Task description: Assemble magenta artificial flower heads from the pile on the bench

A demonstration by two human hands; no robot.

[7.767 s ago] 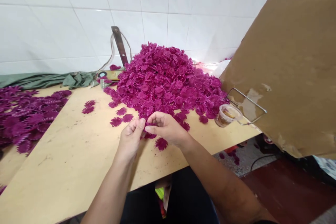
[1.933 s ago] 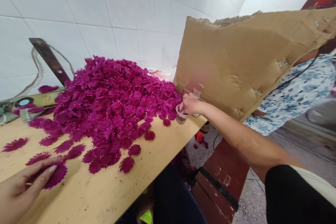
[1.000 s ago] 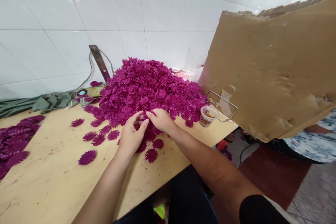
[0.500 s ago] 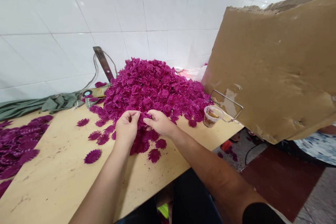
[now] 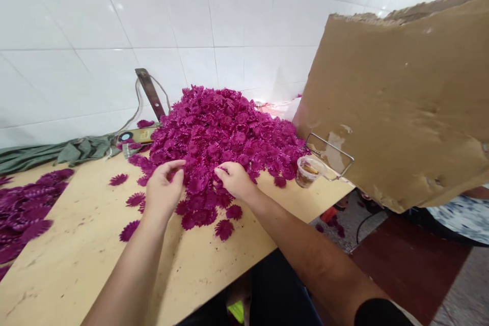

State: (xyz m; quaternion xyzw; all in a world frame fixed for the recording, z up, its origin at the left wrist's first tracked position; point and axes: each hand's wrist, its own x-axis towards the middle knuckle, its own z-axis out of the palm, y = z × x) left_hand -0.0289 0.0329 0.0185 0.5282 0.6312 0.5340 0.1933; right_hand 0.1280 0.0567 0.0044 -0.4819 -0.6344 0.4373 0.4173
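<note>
A large heap of magenta artificial flower heads (image 5: 229,122) with toothed petals rises on the table in front of me. At the heap's near left side is my left hand (image 5: 165,186), its thumb and fingers curved with a gap between them and nothing visible inside. My right hand (image 5: 234,179) is over the front of the heap, thumb and forefinger pinched together. A bit of magenta shows at its fingertips, too small to name. Below and between the hands lie more flower heads, with a loose flower head (image 5: 224,229) nearest me.
A second pile of flower heads (image 5: 30,209) lies at the left. To the right stand a clear plastic cup (image 5: 306,172), a bent wire frame (image 5: 338,155) and a big cardboard sheet (image 5: 397,97). Green cloth (image 5: 80,150) and an upright metal bar (image 5: 150,93) are near the tiled wall.
My hands were together over a magenta flower piece; now they are apart. The left hand has moved left and its fingers have opened. The right hand has barely shifted.
</note>
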